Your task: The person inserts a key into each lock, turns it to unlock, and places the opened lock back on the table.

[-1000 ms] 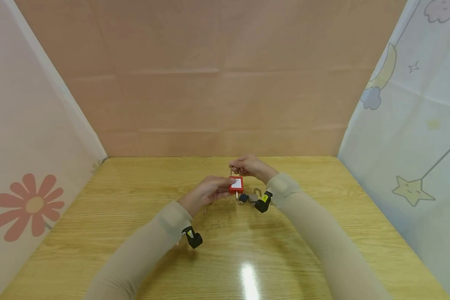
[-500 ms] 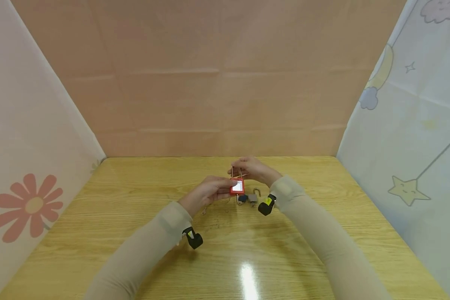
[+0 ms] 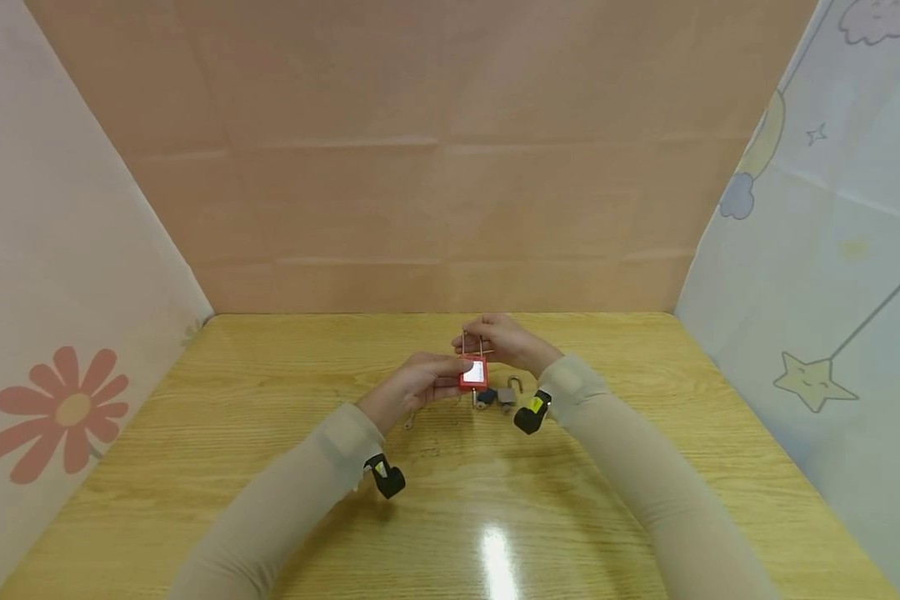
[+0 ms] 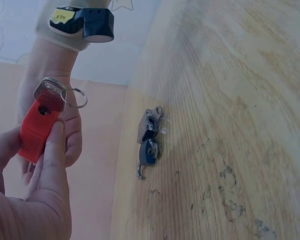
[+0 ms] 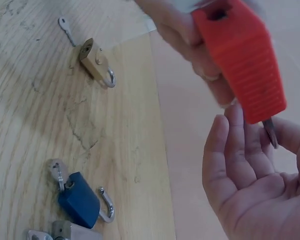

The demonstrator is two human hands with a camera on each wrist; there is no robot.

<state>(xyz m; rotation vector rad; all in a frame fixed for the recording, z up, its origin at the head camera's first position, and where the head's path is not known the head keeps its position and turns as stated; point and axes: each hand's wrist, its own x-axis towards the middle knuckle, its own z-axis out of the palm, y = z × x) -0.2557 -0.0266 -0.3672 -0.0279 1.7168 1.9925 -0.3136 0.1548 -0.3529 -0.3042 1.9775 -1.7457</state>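
Note:
A red padlock with a white label is held up above the table by my left hand, thumb on the label and fingers behind. A key on a wire ring sits in its bottom keyway. The long metal shackle points up towards my right hand. That hand's fingers are loosely bent and spread behind the shackle, with the thumb at it; a firm grip is not visible. Below lie a blue padlock with keys in it and a grey padlock. Left of them, a brass padlock lies on the wood.
A loose-looking key lies beside the brass padlock. The wooden table has dark marks near the middle. A plain backdrop stands behind, with printed white side panels. Black wrist cameras hang below both sleeves.
The right hand's fingers have loosened from the top of the shackle and spread behind it. The red padlock has shifted very slightly down; my left hand keeps its hold.

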